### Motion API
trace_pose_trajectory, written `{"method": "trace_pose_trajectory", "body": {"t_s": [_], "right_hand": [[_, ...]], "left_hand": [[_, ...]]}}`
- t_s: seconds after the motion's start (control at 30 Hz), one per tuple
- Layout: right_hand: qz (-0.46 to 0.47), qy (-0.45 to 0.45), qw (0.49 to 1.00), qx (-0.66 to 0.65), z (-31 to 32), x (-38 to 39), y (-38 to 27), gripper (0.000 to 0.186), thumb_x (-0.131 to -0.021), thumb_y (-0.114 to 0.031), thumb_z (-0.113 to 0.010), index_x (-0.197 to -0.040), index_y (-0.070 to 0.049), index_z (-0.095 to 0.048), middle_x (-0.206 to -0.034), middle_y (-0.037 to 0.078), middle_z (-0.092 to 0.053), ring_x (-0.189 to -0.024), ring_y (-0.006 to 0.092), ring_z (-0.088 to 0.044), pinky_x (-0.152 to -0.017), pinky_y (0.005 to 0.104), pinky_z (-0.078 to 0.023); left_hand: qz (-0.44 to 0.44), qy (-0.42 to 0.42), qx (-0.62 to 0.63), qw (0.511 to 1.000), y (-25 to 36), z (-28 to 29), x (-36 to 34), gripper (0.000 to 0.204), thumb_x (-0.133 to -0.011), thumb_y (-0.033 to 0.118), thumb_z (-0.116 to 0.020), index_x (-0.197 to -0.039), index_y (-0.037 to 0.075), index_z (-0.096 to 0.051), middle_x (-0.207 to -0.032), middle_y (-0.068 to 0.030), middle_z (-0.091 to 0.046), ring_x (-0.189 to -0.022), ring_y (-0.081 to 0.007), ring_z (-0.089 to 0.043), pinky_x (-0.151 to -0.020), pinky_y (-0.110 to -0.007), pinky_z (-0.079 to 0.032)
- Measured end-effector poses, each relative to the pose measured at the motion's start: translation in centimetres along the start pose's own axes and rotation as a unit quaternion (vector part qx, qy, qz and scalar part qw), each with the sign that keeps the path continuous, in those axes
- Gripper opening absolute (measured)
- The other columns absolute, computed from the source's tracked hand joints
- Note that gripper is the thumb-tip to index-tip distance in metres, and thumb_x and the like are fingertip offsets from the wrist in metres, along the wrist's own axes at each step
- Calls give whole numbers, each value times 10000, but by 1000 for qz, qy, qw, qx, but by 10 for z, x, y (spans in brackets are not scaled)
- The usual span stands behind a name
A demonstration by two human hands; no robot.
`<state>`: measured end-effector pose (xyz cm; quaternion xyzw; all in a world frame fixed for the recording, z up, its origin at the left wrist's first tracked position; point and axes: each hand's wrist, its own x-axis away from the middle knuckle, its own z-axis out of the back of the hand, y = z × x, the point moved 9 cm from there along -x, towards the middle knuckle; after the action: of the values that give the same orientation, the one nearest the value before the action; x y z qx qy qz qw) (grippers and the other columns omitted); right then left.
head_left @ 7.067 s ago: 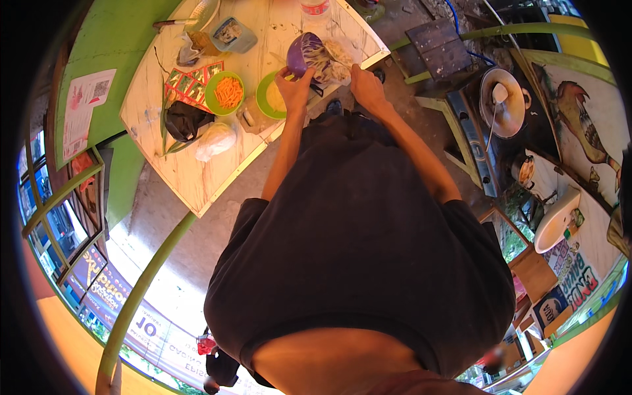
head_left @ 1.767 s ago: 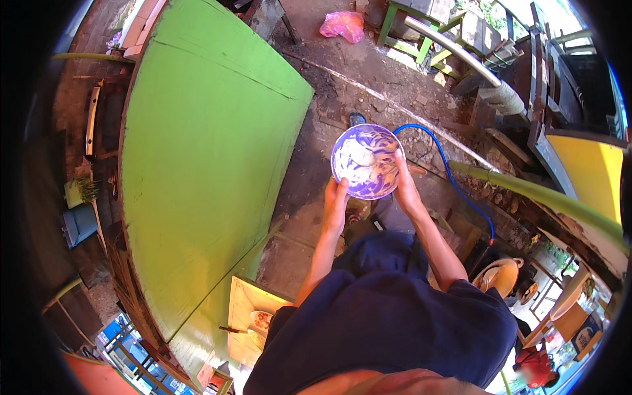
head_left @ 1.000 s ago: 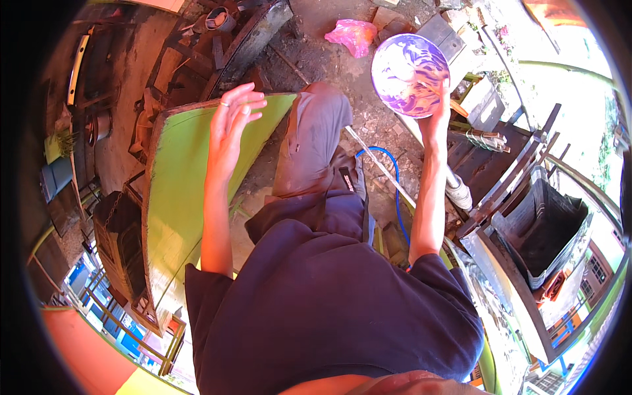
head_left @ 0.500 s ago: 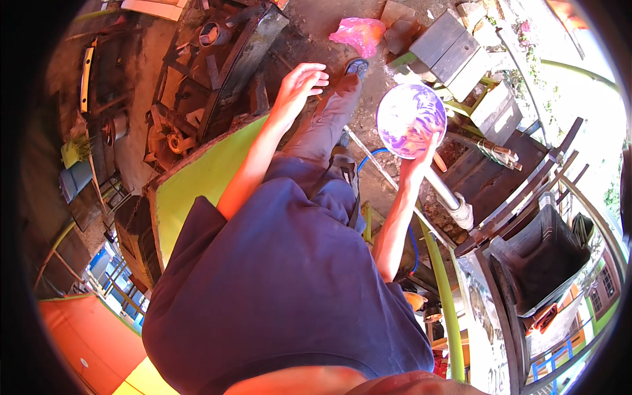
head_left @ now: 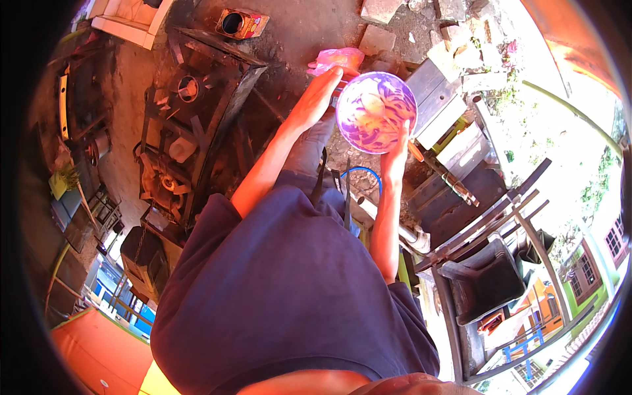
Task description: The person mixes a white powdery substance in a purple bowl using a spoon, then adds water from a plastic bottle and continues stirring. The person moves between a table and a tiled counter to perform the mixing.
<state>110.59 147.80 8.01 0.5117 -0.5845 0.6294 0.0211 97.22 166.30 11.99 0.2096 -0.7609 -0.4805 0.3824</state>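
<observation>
My right hand [head_left: 397,148] holds a purple-and-white bowl [head_left: 376,112] by its near right side; pale smears and streaks cover its inside. My left hand [head_left: 315,99] is raised just left of the bowl, its back toward me and its fingertips bent downward near the bowl's upper left edge. Whether those fingers hold or touch something is hidden. A crumpled pink bag [head_left: 336,58] shows beyond the left hand, lower down on the ground.
Dark, cluttered wooden frames [head_left: 234,99] stand at left. A tin [head_left: 234,23] and broken blocks [head_left: 376,39] lie ahead. Grey boards [head_left: 431,95], a metal pipe [head_left: 415,237], railings [head_left: 526,217] and a dark bin [head_left: 484,280] are at right, with a blue hose [head_left: 368,172] below the bowl.
The view has moved from the food table and green board toward the cluttered yard. My left hand let go of the bowl, then rose and moved forward, now nearer it again; my right kept hold.
</observation>
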Motion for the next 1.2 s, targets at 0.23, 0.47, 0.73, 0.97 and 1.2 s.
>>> {"method": "trace_pose_trajectory", "body": {"t_s": [0.23, 0.47, 0.73, 0.97, 1.2], "right_hand": [[49, -101, 994, -3, -105, -42, -98, 679, -1054, -506, -441, -1548, -63, -297, -1499, 126, -449, -1360, 252, -476, -1126, 420, -399], [39, -192, 976, -95, -168, -26, -134, 592, -1071, -457, -412, -1518, -76, -341, -1504, 134, -450, -1365, 273, -473, -1136, 449, -391], [1, -239, 968, -73, -251, -41, -154, 567, -1086, -429, -400, -1510, -57, -345, -1496, 126, -462, -1355, 259, -489, -1129, 430, -398], [-30, -241, 969, 38, -329, -103, -163, 590, -1074, -432, -430, -1496, -22, -374, -1474, 130, -490, -1353, 242, -491, -1136, 404, -385], [-46, -258, 920, 291, -426, -202, -179, 642, -1062, -440, -461, -1492, 28, -375, -1450, 148, -499, -1310, 197, -509, -1112, 350, -395]], "left_hand": [[-48, 72, 32, 996, 77, 41, -33, 579, -1114, 433, -279, -1251, -20, -612, -1203, -97, -657, -1113, -164, -591, -1009, -320, -444], [-47, 70, 58, 995, 119, 84, 0, 631, -1090, 519, -287, -1225, 15, -640, -1130, -97, -694, -1078, -189, -631, -946, -343, -479], [-48, 165, 57, 983, 138, 158, 18, 552, -1094, 468, -321, -1272, 8, -569, -1217, -130, -646, -1135, -214, -616, -962, -354, -469], [-5, 211, 129, 969, 114, 215, -22, 534, -1092, 465, -343, -1269, 16, -572, -1202, -122, -646, -1131, -207, -613, -951, -351, -473], [30, 259, 213, 942, 154, 285, -113, 584, -1095, 496, -310, -1301, 12, -564, -1227, -92, -631, -1119, -182, -605, -972, -336, -458]]}}
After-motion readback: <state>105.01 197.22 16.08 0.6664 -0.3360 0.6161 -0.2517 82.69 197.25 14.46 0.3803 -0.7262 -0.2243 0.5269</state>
